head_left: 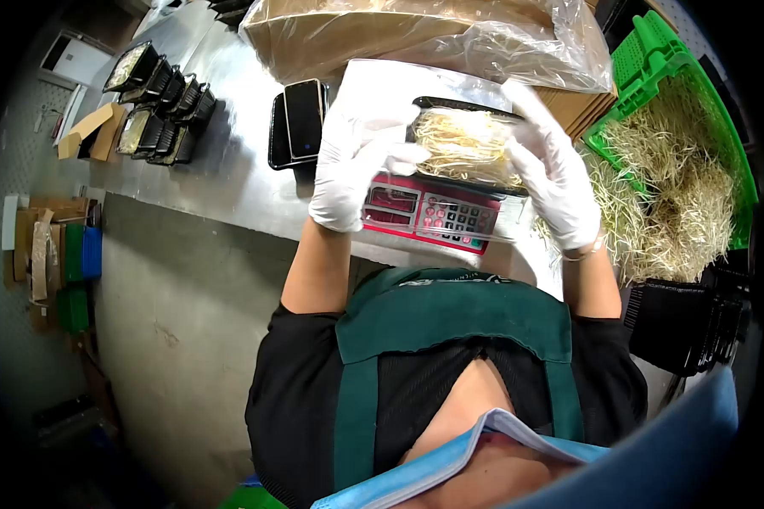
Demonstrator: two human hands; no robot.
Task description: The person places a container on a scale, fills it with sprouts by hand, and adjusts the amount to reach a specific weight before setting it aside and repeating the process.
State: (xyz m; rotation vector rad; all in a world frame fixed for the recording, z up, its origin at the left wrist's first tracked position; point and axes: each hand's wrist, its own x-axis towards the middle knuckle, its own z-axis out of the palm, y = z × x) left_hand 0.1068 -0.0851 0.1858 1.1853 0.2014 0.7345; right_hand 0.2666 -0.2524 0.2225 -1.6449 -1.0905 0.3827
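A black tray of bean sprouts is in front of me, over the red and white weighing scale. My left hand, in a white glove, closes on the tray's left end with the thumb over the sprouts. My right hand, gloved too, is at the right end, thumb on the near side and fingers on the far side; its fingers are slightly blurred and cover that end. The scale's keypad and display show below the tray.
A phone lies on a black tray left of the scale. Filled trays are stacked at the far left. On the right stand a green crate of loose sprouts and stacked black trays. A plastic-lined cardboard box is behind.
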